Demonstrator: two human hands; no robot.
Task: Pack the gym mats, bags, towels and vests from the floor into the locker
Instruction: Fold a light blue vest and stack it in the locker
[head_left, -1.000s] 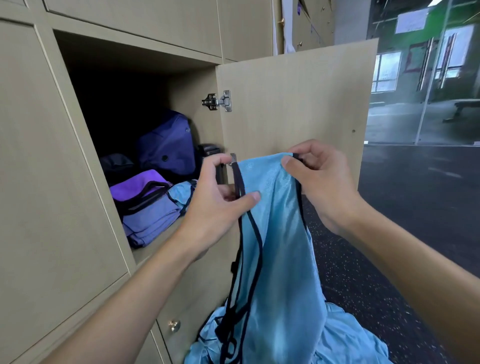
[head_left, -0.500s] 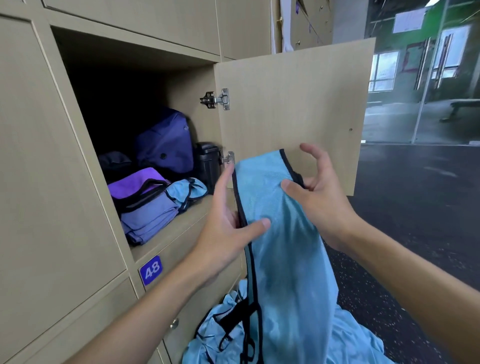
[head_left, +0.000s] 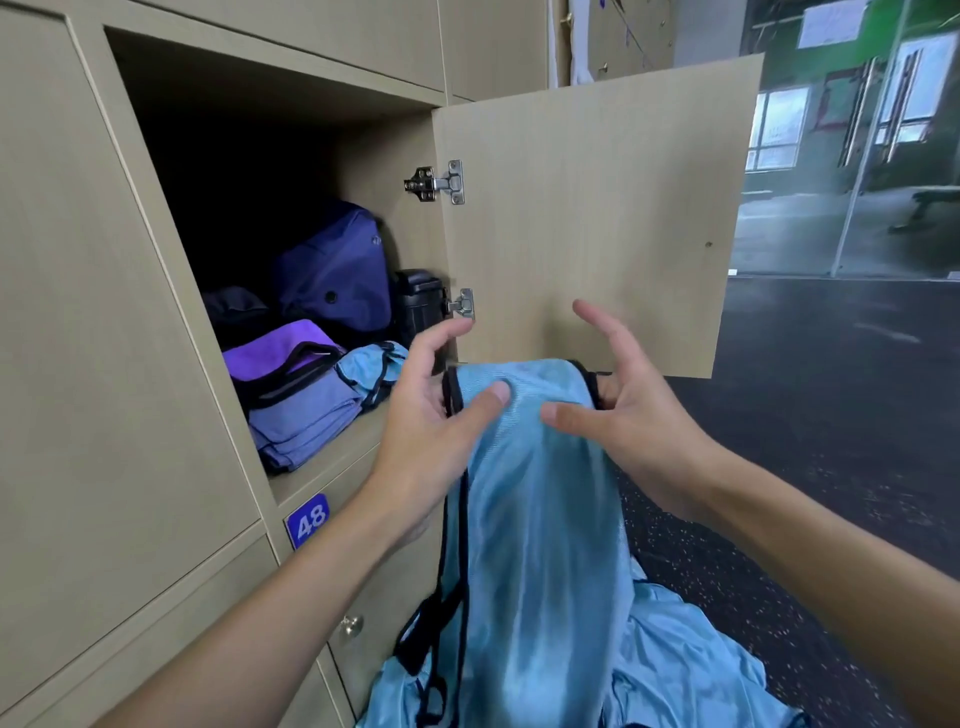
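Observation:
A light-blue mesh vest (head_left: 540, 509) with black trim hangs in front of me, folded over at the top. My left hand (head_left: 431, 410) grips its left top edge with the thumb on the front. On the other top edge, my right hand (head_left: 623, 405) holds it with thumb in front and fingers spread behind. The open locker (head_left: 332, 467) at left holds a dark-blue bag (head_left: 337, 275), a purple bag with black strap (head_left: 280, 358), folded lavender cloth (head_left: 306, 421), another blue vest (head_left: 369, 369) and a black case (head_left: 418, 301).
The locker door (head_left: 597, 218) stands swung open behind my hands. A blue plate numbered 48 (head_left: 307, 519) marks the compartment below. More light-blue vests (head_left: 675, 665) lie heaped on the dark speckled floor (head_left: 805, 493). Glass doors are far right.
The vest's top has been lowered and folded over; my hands shifted down along it and the fingers of both opened out from a tighter pinch.

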